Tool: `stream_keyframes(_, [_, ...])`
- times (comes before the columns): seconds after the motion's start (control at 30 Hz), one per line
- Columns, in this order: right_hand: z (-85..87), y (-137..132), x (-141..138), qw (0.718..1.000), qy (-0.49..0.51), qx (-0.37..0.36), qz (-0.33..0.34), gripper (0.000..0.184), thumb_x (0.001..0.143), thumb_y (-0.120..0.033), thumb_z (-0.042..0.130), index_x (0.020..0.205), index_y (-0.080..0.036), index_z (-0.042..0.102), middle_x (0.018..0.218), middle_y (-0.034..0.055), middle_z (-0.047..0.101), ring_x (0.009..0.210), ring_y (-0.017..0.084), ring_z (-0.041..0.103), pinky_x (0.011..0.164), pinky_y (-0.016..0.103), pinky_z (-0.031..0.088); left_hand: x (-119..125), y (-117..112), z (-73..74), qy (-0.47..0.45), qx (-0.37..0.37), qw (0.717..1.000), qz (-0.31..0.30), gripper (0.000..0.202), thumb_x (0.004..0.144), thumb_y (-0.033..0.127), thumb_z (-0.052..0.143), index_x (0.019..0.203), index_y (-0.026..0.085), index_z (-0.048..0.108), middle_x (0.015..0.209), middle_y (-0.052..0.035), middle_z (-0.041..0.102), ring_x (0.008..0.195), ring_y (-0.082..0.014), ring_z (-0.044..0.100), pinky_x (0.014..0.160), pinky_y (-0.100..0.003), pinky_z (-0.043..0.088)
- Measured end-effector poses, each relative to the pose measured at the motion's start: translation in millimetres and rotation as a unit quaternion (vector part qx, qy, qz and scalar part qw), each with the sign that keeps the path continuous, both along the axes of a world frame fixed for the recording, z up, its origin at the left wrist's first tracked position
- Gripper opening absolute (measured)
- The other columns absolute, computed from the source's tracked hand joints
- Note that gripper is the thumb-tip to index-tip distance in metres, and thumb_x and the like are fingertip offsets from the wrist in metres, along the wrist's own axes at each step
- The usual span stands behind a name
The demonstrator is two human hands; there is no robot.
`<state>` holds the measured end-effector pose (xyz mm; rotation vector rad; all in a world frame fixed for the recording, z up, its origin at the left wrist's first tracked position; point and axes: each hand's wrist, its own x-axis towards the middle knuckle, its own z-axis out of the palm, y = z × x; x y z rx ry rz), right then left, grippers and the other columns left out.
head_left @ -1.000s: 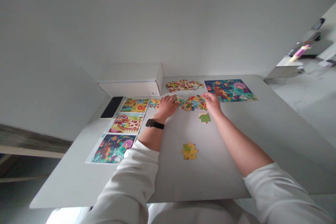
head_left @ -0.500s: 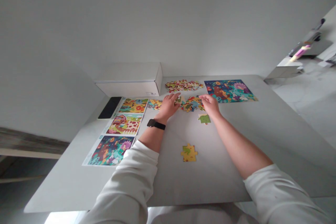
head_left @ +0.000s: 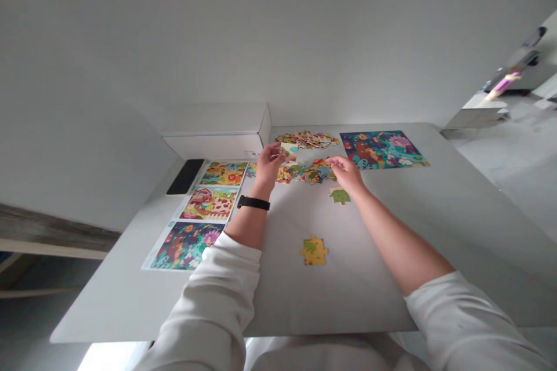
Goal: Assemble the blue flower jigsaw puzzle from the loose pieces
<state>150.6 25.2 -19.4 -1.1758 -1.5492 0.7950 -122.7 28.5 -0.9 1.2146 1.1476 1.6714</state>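
My left hand (head_left: 268, 167), with a black watch band on its wrist, pinches a pale puzzle piece (head_left: 289, 152) with green and blue on it, raised above the near pile of puzzle pieces (head_left: 315, 173). My right hand (head_left: 347, 174) has its fingertips pressed together at the right end of that pile; whatever lies between them is too small to make out. Just below the right hand lies a green puzzle piece (head_left: 340, 196). Closer to me, a yellow puzzle piece (head_left: 314, 251) with a green shape rests alone on the table.
Against the wall stands a white box (head_left: 213, 142), beside a farther heap of puzzle pieces (head_left: 310, 139). At right is an assembled dark-blue puzzle (head_left: 383, 149). A sheet with three pictures (head_left: 198, 221) and a black phone (head_left: 185, 177) lie on the left of the white table (head_left: 357, 295).
My left hand has risen from the pile and turned, now with a puzzle piece between its fingers. My right hand has shifted slightly left, staying by the pile's right end.
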Motion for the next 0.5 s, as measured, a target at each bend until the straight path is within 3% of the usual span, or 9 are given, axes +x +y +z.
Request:
stream_keyframes(0.13, [-2.5,0,0,1.0,-0.014,0.003,0.003,0.019,0.094,-0.036,0.064,0.101,-0.025,0.078,0.112,0.0078,0.085,0.106,0.027,0.079,0.105,0.047,0.061,-7,-2,5.6,0.036,-0.037,0.998,0.026,0.047,0.075,0.018,0.07,0.122,0.022,0.073,0.083,0.0036,0.06,0.072,-0.0124,0.063,0.074,-0.025,0.057])
stream_keyframes(0.23, [-2.7,-2,2,0.998,-0.053,0.025,0.003,0.021,0.096,-0.032,0.061,0.103,-0.025,0.079,0.112,0.0073,0.084,0.105,0.026,0.079,0.104,0.046,0.06,-15,-5,8.3,0.173,-0.077,0.979,0.073,0.045,0.073,0.012,0.065,0.115,0.022,0.077,0.084,0.001,0.062,0.074,-0.0161,0.062,0.072,-0.028,0.055])
stream_keyframes(0.3, [-1.3,-4,2,0.994,-0.1,0.051,0.006,0.022,0.096,-0.027,0.06,0.104,-0.026,0.081,0.112,0.0069,0.084,0.105,0.026,0.078,0.103,0.046,0.06,-21,-8,9.8,0.302,-0.097,0.944,0.087,0.042,0.073,0.01,0.065,0.11,0.022,0.078,0.094,-0.0038,0.067,0.086,-0.0215,0.067,0.082,-0.034,0.058])
stream_keyframes(0.37, [0.8,-7,1,0.984,-0.155,0.083,0.022,0.025,0.096,-0.022,0.059,0.105,-0.027,0.082,0.112,0.0068,0.083,0.106,0.027,0.076,0.103,0.045,0.059,-24,-13,11.4,0.427,-0.114,0.892,0.095,0.041,0.075,0.009,0.066,0.111,0.022,0.079,0.107,-0.01,0.07,0.101,-0.0281,0.069,0.095,-0.041,0.058])
stream_keyframes(0.43, [2.6,-11,-2,0.971,-0.207,0.114,0.047,0.028,0.097,-0.018,0.058,0.107,-0.027,0.083,0.112,0.0071,0.083,0.11,0.027,0.075,0.105,0.046,0.058,-23,-19,12.5,0.518,-0.123,0.839,0.115,0.045,0.079,0.01,0.067,0.121,0.023,0.078,0.123,-0.0155,0.07,0.116,-0.0346,0.068,0.104,-0.049,0.055])
stream_keyframes(0.5, [3.4,-15,-6,0.954,-0.254,0.141,0.078,0.031,0.098,-0.016,0.059,0.112,-0.027,0.084,0.117,0.0078,0.082,0.115,0.028,0.073,0.11,0.048,0.056,-17,-24,12.1,0.568,-0.108,0.806,0.127,0.048,0.086,0.014,0.067,0.132,0.024,0.075,0.137,-0.017,0.068,0.127,-0.0382,0.065,0.11,-0.053,0.052])
